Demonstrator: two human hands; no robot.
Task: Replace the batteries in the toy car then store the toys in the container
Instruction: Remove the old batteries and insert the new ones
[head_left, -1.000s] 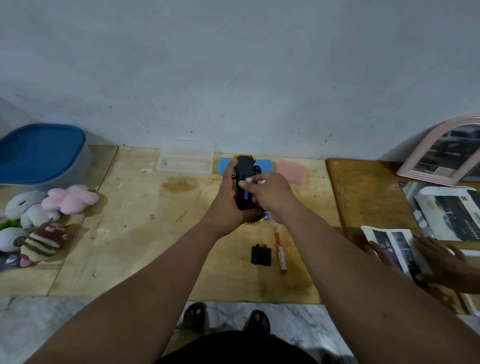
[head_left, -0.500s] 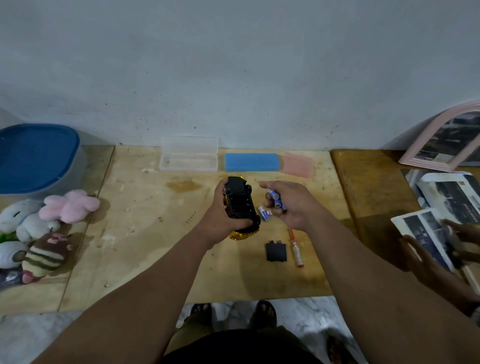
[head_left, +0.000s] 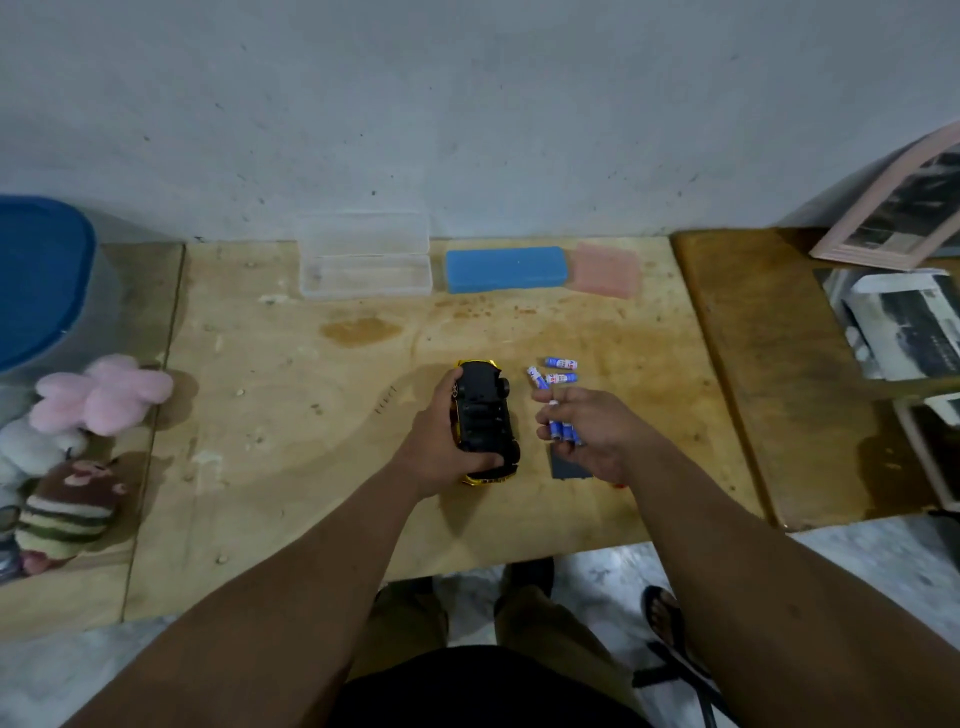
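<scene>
My left hand (head_left: 441, 447) grips a yellow toy car (head_left: 485, 415) held upside down, its black underside facing up, just above the plywood table (head_left: 291, 415). My right hand (head_left: 592, 431) holds a few blue-and-white batteries (head_left: 565, 432) in its curled fingers to the right of the car. Three more batteries (head_left: 555, 371) lie loose on the table just beyond that hand. The black battery cover (head_left: 566, 465) lies under my right hand, partly hidden. A red bit of the screwdriver (head_left: 618, 486) peeks out beside my wrist.
A blue-lidded container (head_left: 41, 280) stands at far left with plush toys (head_left: 88, 415) in front of it. A clear box (head_left: 363, 260), a blue case (head_left: 504, 269) and a pink case (head_left: 605, 271) line the wall. Photos and a pink frame (head_left: 893, 218) sit at right.
Both hands came down and toward me from the back of the table. My right hand pulled batteries from the car, and three now lie on the table. The other person's hands left view.
</scene>
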